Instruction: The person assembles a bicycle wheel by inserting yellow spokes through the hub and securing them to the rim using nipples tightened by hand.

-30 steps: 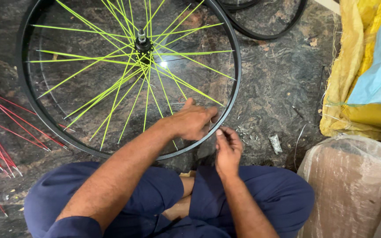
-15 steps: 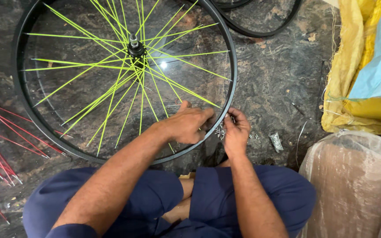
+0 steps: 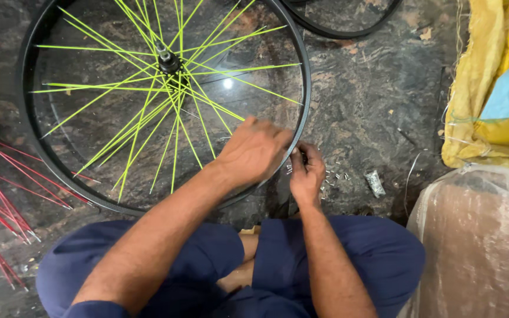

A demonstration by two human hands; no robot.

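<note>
My right hand [image 3: 307, 174] has moved up from my lap to the rim [image 3: 303, 112], fingers pinched on something small I cannot make out. My left hand [image 3: 254, 150] stays closed over the rim just beside it. Spoke work looks under way; loose bits [image 3: 334, 176] lie beside the right hand.
</note>
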